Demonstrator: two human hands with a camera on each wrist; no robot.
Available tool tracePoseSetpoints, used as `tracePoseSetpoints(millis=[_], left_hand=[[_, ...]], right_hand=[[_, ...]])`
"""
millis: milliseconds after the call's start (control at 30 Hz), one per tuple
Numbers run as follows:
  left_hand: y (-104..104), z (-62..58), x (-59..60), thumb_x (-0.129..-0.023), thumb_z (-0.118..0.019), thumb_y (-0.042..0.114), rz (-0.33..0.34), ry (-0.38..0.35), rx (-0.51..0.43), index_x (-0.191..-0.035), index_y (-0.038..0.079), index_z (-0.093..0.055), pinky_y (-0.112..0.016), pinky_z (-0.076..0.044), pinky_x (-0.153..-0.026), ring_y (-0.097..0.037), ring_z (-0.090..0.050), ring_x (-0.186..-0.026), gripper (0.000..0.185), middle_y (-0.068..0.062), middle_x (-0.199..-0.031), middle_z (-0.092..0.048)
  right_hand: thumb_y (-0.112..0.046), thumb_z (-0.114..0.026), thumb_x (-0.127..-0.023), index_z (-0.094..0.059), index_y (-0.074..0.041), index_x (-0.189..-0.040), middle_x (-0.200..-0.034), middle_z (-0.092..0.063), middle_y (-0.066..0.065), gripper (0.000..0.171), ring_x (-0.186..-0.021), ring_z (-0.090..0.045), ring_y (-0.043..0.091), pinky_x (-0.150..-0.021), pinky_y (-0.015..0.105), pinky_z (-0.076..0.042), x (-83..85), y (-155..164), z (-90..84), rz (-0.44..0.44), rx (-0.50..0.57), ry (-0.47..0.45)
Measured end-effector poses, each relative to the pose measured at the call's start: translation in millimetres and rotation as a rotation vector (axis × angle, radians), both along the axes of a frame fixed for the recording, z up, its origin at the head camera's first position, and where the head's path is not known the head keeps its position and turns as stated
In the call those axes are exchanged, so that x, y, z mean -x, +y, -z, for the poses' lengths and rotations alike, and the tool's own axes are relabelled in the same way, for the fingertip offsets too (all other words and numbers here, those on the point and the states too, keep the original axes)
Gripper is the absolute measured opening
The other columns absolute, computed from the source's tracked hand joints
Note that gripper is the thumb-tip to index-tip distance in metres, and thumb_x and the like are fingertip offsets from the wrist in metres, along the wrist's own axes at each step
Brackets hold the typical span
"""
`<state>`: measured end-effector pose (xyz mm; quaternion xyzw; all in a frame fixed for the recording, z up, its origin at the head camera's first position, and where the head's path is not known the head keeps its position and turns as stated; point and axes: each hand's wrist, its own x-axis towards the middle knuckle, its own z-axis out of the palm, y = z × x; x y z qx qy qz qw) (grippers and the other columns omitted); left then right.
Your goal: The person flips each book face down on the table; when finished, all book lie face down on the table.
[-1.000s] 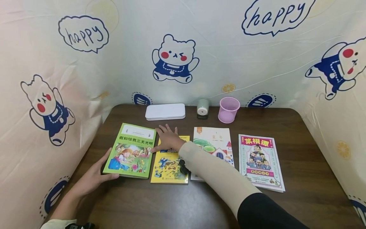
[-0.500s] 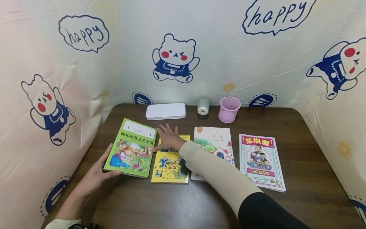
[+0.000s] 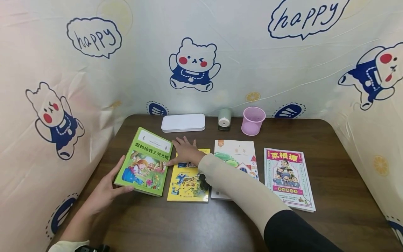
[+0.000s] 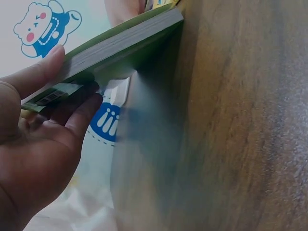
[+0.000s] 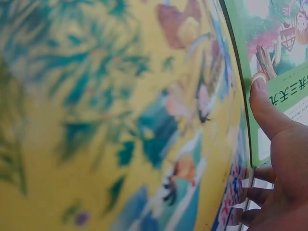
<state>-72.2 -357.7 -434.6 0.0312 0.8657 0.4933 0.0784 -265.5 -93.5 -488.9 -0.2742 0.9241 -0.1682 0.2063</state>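
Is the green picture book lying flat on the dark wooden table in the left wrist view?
No: the green picture book is tilted up off the dark wooden table, its edge gripped by the left hand.

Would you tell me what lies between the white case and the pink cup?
A small green sharpener stands between the white case and pink cup, seen in the head view.

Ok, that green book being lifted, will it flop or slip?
Probably stiff: the green book tilts up flat, unbent. Its thick page block suggests moderate weight. The glossy cover may slide, though the left hand and right hand steady it.
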Motion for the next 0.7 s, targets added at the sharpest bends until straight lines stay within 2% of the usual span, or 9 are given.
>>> tracePoseSetpoints(millis=[100,233,367,433,533,700], left_hand=[[0,-4.2,-0.4,-0.092,-0.079,0.013,-0.005,0.010,0.038,-0.166,0.035,0.000,-0.016,-0.054,-0.083,-0.009,-0.066,-0.099,0.111,-0.030,-0.166,-0.021],[2,-9.7,-1.4,-0.092,-0.079,0.013,-0.003,0.028,0.084,-0.166,0.033,-0.001,-0.015,-0.053,-0.083,-0.006,-0.064,-0.102,0.110,-0.030,-0.163,-0.027],[3,-15.8,-2.3,-0.092,-0.080,0.015,0.000,0.045,0.135,-0.166,0.034,-0.003,-0.013,-0.050,-0.085,-0.003,-0.061,-0.105,0.108,-0.028,-0.161,-0.034],[4,-18.7,-3.0,-0.092,-0.080,0.015,0.001,0.048,0.150,-0.166,0.036,-0.005,-0.015,-0.051,-0.084,-0.005,-0.062,-0.105,0.107,-0.027,-0.160,-0.036],[7,-22.1,-4.2,-0.092,-0.079,0.014,0.007,0.048,0.154,-0.165,0.039,-0.006,-0.020,-0.055,-0.080,-0.012,-0.064,-0.100,0.107,-0.028,-0.157,-0.040],[11,-24.5,-5.7,-0.092,-0.079,0.010,0.023,0.068,0.163,-0.165,0.041,-0.009,-0.024,-0.058,-0.078,-0.017,-0.066,-0.096,0.106,-0.028,-0.149,-0.048]], right_hand=[[-0.077,-0.071,-0.079,-0.016,-0.025,-0.167,-0.174,-0.011,0.000,0.117,-0.160,0.000,0.028,-0.124,0.066,0.000,-1.1,0,-5.4,0.014,0.034,-0.008],[-0.073,-0.072,-0.082,-0.019,-0.021,-0.167,-0.173,-0.017,0.004,0.112,-0.160,-0.007,0.032,-0.124,0.068,-0.006,-5.3,1,-16.9,-0.008,0.091,0.024],[-0.068,-0.072,-0.086,-0.016,-0.019,-0.167,-0.173,-0.017,0.007,0.110,-0.159,-0.011,0.033,-0.123,0.068,-0.010,-2.7,-4,-23.8,-0.046,0.165,0.017],[-0.065,-0.072,-0.088,-0.013,-0.018,-0.167,-0.173,-0.015,0.008,0.109,-0.159,-0.012,0.032,-0.124,0.066,-0.012,-2.0,-6,-28.4,-0.058,0.203,-0.002],[-0.063,-0.071,-0.090,-0.011,-0.015,-0.167,-0.173,-0.014,0.010,0.109,-0.159,-0.014,0.030,-0.125,0.062,-0.016,-1.5,-8,-36.1,-0.083,0.258,-0.011],[-0.060,-0.071,-0.091,-0.009,-0.011,-0.167,-0.172,-0.018,0.011,0.109,-0.156,-0.026,0.026,-0.125,0.045,-0.029,1.0,-13,-46.6,-0.127,0.347,-0.016]])
